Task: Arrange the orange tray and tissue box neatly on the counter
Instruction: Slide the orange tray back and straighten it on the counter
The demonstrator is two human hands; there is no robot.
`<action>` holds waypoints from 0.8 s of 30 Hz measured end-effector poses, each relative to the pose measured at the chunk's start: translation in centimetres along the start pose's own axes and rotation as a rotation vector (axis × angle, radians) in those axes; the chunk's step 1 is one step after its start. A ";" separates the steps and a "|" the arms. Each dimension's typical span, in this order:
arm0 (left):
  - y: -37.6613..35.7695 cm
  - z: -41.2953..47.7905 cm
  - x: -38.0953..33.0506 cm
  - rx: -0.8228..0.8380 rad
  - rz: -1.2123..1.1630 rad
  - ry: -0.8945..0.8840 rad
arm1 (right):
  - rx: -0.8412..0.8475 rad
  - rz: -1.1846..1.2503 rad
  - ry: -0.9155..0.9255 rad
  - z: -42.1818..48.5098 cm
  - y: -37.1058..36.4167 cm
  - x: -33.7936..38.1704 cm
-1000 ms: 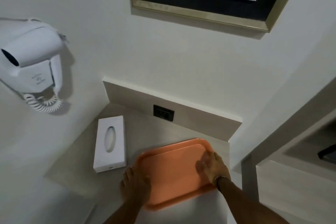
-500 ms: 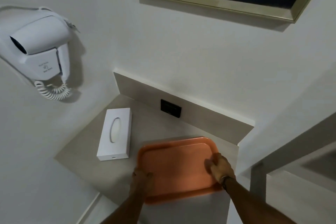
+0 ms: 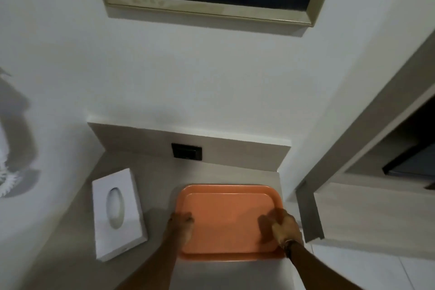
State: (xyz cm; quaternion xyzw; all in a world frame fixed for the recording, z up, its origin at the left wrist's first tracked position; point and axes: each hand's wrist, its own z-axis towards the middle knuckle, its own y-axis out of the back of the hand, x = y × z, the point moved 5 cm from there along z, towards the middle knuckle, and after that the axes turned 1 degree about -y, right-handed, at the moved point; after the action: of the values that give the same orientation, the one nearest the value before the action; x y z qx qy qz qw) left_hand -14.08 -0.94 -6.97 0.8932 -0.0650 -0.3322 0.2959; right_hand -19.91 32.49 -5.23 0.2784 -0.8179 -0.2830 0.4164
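Observation:
The orange tray (image 3: 226, 216) lies flat on the grey counter (image 3: 162, 183), close to the counter's right end. My left hand (image 3: 180, 221) grips the tray's left rim. My right hand (image 3: 283, 227) grips its right rim, fingers curled over the edge. The white tissue box (image 3: 117, 212) with an oval slot lies flat on the counter to the left of the tray, a gap between them, its long side slightly angled to the tray.
A black wall socket (image 3: 186, 154) sits in the low backsplash behind the tray. A framed picture (image 3: 211, 0) hangs above. The curled white cord of a hair dryer (image 3: 7, 181) hangs at far left. A wooden shelf unit (image 3: 367, 195) stands at the right.
The tray has turned from an angled lie to square with the backsplash, both hands on its rims. The view has swung right, so the hair dryer has left the frame.

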 end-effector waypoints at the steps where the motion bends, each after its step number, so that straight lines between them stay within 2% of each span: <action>1: 0.0 0.5 -0.5 0.016 0.048 -0.025 | -0.019 0.005 -0.029 -0.4 -0.1 -0.5; 7: -0.1 2.7 -1.3 0.067 0.090 -0.069 | -0.095 0.036 -0.115 -1.8 -1.0 -1.8; 15: -0.2 2.3 -0.6 0.100 0.224 -0.126 | -0.098 0.003 -0.067 -2.1 -1.3 -1.5; 20: 0.3 1.6 -0.2 0.050 0.168 -0.161 | -0.124 -0.055 -0.014 -2.6 -1.9 -1.6; 24: 0.2 -0.9 1.0 -0.080 0.526 -0.378 | -0.209 -0.301 0.118 -5.3 -3.9 -2.0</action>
State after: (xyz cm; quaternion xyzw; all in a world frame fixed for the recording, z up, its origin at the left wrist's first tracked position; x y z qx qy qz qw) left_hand -12.71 -0.98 -6.90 0.7560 -0.3340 -0.4068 0.3892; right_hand -13.65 29.97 -6.35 0.3688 -0.7075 -0.4087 0.4433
